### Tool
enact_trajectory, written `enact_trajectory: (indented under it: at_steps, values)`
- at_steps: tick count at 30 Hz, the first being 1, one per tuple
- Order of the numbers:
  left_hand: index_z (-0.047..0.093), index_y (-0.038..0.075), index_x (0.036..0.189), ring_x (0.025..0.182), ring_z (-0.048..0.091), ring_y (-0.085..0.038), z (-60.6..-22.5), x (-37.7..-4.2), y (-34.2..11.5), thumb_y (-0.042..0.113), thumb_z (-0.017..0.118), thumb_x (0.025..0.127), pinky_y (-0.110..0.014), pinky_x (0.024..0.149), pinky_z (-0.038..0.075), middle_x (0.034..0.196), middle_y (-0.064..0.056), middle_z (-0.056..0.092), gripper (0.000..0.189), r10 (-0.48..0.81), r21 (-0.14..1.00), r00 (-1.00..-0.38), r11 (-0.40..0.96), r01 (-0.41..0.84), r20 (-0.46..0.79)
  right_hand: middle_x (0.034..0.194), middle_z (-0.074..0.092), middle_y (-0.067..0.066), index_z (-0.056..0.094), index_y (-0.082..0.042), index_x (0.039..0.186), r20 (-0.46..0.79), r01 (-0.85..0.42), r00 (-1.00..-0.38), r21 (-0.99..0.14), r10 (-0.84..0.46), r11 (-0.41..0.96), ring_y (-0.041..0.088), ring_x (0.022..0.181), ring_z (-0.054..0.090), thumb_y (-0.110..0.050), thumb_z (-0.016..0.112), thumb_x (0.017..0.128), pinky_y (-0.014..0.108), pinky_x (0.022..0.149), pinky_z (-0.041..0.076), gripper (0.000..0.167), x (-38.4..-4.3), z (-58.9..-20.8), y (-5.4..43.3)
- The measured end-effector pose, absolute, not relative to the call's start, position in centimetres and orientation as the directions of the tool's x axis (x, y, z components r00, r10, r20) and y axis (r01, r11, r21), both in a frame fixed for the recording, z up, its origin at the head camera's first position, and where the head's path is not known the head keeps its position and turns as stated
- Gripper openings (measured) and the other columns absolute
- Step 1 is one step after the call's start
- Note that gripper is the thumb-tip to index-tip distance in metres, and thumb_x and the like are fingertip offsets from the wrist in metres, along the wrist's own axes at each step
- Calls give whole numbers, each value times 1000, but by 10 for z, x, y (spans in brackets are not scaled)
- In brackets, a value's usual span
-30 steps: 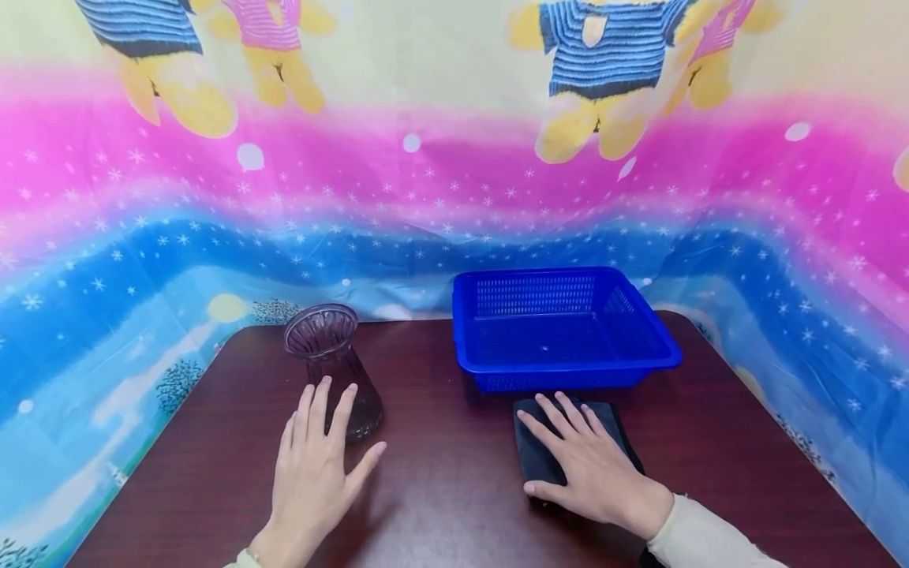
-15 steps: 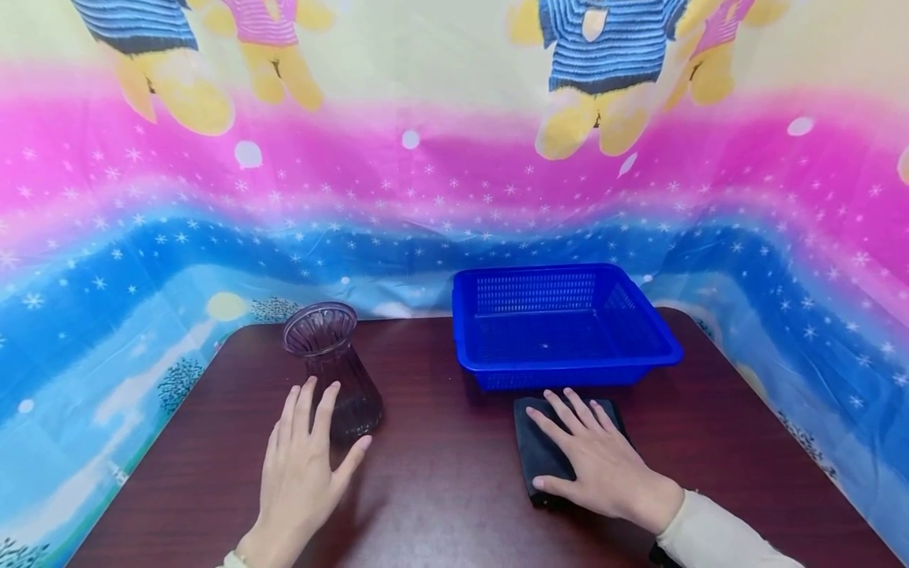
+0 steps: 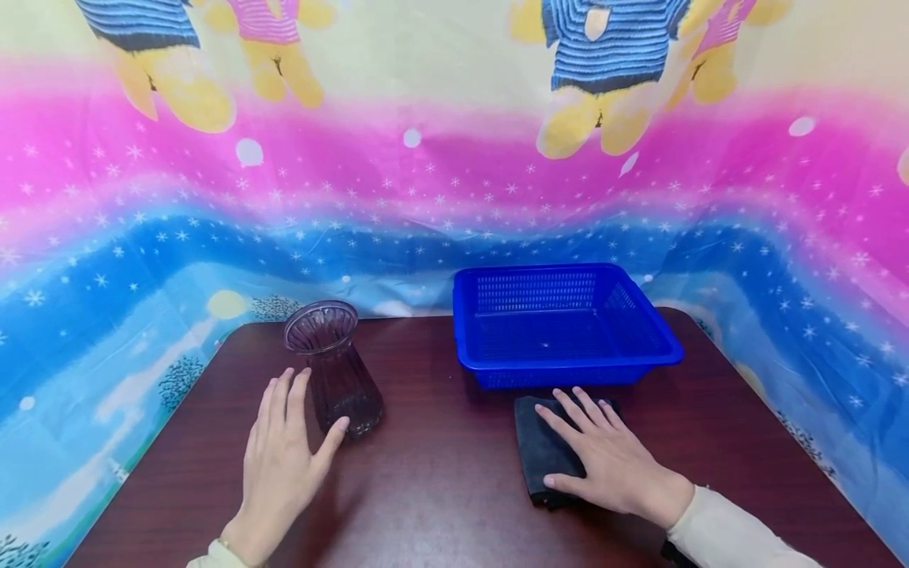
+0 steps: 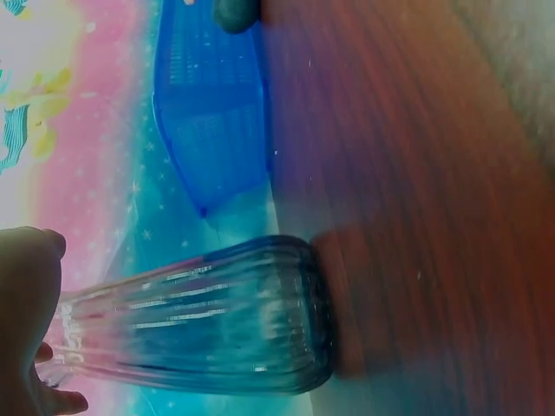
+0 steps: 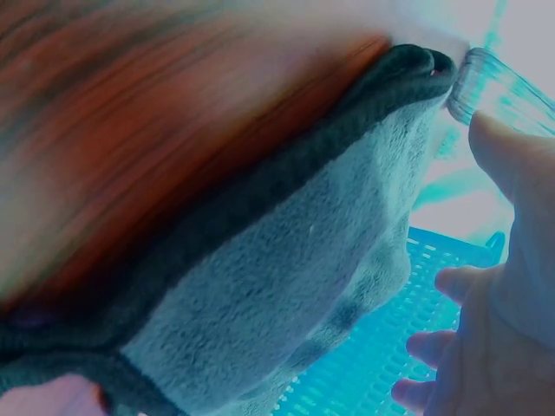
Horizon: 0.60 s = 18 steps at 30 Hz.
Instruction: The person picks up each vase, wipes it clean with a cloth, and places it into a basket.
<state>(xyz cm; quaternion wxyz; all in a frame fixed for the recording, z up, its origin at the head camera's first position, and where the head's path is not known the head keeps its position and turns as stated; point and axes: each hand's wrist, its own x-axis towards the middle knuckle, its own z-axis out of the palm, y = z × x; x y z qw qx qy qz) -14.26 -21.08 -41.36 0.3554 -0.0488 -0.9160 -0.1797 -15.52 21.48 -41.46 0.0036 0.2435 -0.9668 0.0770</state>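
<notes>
A purple-tinted, ribbed glass vase (image 3: pixel 346 394) with a flared rim stands upright at the left of the table. My left hand (image 3: pixel 280 469) is held beside its left side, fingers straight and thumb spread. In the left wrist view, part of that hand (image 4: pixel 26 303) appears near the neck of the vase (image 4: pixel 217 321); contact cannot be told. On the right lies a folded dark cloth (image 3: pixel 537 450), fuzzy like a towel (image 5: pixel 295 251) in the right wrist view. My right hand (image 3: pixel 618 472) hovers over it with spread fingers, holding nothing; the right wrist view shows a gap between them.
A blue plastic basket (image 3: pixel 568 366) with perforated walls sits at the back right, just behind the cloth. The dark red-brown table (image 3: pixel 433 481) has a printed curtain (image 3: pixel 426 189) around its back and sides.
My left hand has moved left, from in front of the vase to its left side. My right hand has shifted slightly right over the cloth. Vase, cloth and basket stay put.
</notes>
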Motion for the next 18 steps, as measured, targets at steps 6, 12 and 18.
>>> enact_trajectory:
  at_steps: [6,12,18]
  values:
    - [34,11,156,144,35,-47,-410,-149,-218,39,75,86,-70,99,41,156,-25,40,86,-81,346,-771,919,187,632,169,25,11,31,-30,160,16,-471,-880,-148,-474,870,42,155,20,-73,57,88,68,117,26,87,-158,-414,219]
    - [28,9,158,145,34,-47,-408,-159,-222,43,74,88,-70,101,40,158,-24,38,91,-97,374,-787,910,177,609,169,25,11,31,-29,159,-2,-469,-880,-155,-475,870,42,155,21,-72,58,88,68,117,26,87,-160,-415,222]
    - [25,2,158,146,33,-47,-405,-169,-225,49,70,90,-67,109,35,157,-27,37,94,-120,421,-823,894,153,555,169,24,11,31,-29,160,-6,-471,-878,-156,-478,868,42,155,21,-73,57,88,68,116,26,88,-162,-416,224]
